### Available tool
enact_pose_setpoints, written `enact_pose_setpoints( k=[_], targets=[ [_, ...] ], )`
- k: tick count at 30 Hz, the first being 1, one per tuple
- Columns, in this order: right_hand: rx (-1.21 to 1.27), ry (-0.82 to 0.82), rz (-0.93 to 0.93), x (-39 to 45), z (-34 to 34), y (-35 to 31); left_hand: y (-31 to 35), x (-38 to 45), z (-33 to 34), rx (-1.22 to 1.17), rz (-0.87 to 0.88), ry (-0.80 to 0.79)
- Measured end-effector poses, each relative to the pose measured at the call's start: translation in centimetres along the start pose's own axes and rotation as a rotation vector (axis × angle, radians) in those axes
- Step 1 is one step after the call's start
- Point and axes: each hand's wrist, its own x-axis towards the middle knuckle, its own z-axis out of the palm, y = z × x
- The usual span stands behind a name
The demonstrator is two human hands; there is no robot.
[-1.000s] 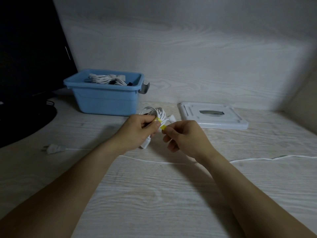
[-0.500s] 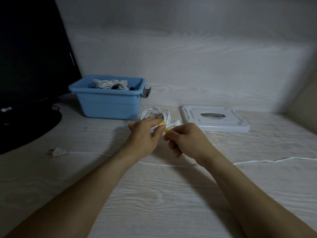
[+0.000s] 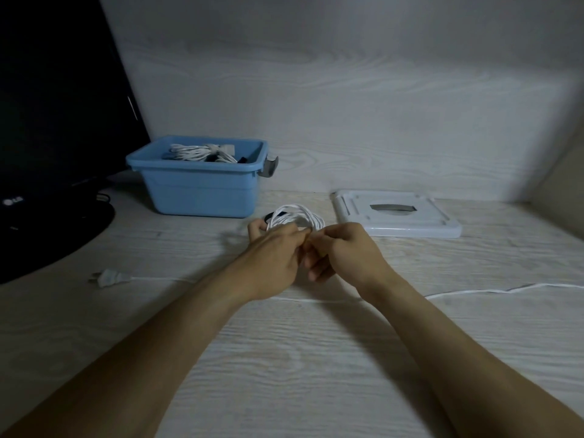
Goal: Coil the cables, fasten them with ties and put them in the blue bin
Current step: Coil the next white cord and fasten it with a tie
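White coiled cable (image 3: 297, 218) held just above the surface (image 3: 316, 358), in front of the blue bin (image 3: 202, 188). Left hand (image 3: 275, 260) grips the bundle; right hand (image 3: 344, 251) pinches at its near edge, fingertips of both touching. Tie hidden behind the fingers; fastened or not, cannot tell. Bin already holds bundled white cables (image 3: 202, 152). Second cable (image 3: 474, 292) lies uncoiled across the surface, plug (image 3: 109, 277) at left. Risk: if the pinch slackens before the tie closes, loops likely spring open. White lid (image 3: 398, 216) right of the bin.
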Motion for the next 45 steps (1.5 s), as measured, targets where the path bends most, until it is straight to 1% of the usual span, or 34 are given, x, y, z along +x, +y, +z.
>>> enact_pose_setpoints(
  k=[3, 8, 10, 13, 16, 19, 21, 24, 26, 28, 29, 31, 33, 35, 37, 38, 40, 41, 45],
  targets=[
    [0.042, -0.006, 0.030, -0.1, -0.2, -0.1, 0.0, 0.1, -0.2, 0.002, -0.006, -0.021],
    [0.203, -0.015, 0.154, -0.1, 0.0, 0.0, -0.2, 0.0, -0.6, 0.035, -0.043, -0.112],
    [0.187, -0.012, 0.154, 0.0, -0.1, -0.1, 0.0, 0.0, -0.7, 0.032, -0.029, -0.104],
    [0.173, -0.048, 0.168, 0.0, -0.4, -0.1, 0.5, -0.4, -0.5, 0.034, -0.003, -0.043],
    [0.209, -0.096, 0.145, 0.0, -0.6, -0.3, 0.7, -0.5, -0.5, 0.020, -0.022, 0.062],
    [0.279, -0.104, 0.028, 0.1, -0.8, -0.6, 1.1, -0.4, -0.9, -0.040, -0.059, 0.135],
    [0.373, -0.117, -0.050, 0.0, -1.0, -0.7, 1.5, -0.3, -1.0, -0.154, -0.163, 0.193],
    [0.435, -0.114, -0.160, 0.0, -1.1, -0.5, 1.1, 0.0, -1.3, -0.337, -0.322, 0.424],
    [0.411, -0.114, -0.170, -0.1, -1.0, -0.4, 0.5, 0.3, -1.7, -0.443, -0.416, 0.551],
    [0.325, -0.168, -0.110, -0.3, -0.7, -0.4, 0.0, 0.5, -1.9, -0.568, -0.472, 0.618],
    [0.274, -0.194, -0.064, -0.4, -0.4, -0.3, -0.3, 0.6, -1.9, -0.603, -0.469, 0.609],
    [0.207, -0.190, 0.024, -0.4, 0.1, 0.0, -0.5, 0.4, -1.7, -0.606, -0.377, 0.510],
    [0.233, -0.121, 0.104, -0.1, 0.3, 0.3, -0.5, 0.1, -1.5, -0.595, -0.229, 0.371],
    [0.295, -0.014, 0.154, 0.3, 0.1, 0.6, -0.7, 0.0, -1.2, -0.595, -0.120, 0.293],
    [0.343, 0.065, 0.167, 0.6, -0.3, 0.9, -0.6, 0.1, -0.9, -0.617, -0.074, 0.241],
    [0.378, 0.078, 0.167, 0.6, -0.4, 1.0, -0.5, 0.1, -0.8, -0.627, -0.064, 0.216],
    [0.438, 0.084, 0.173, 0.8, -0.2, 1.3, -0.3, 0.0, -0.7, -0.638, -0.061, 0.203],
    [0.463, 0.082, 0.180, 0.9, -0.2, 1.4, -0.3, 0.1, -0.7, -0.628, -0.064, 0.222],
    [0.549, 0.050, 0.184, 1.1, 0.1, 1.6, -0.3, 0.3, -1.1, -0.430, -0.073, 0.337]
  ],
)
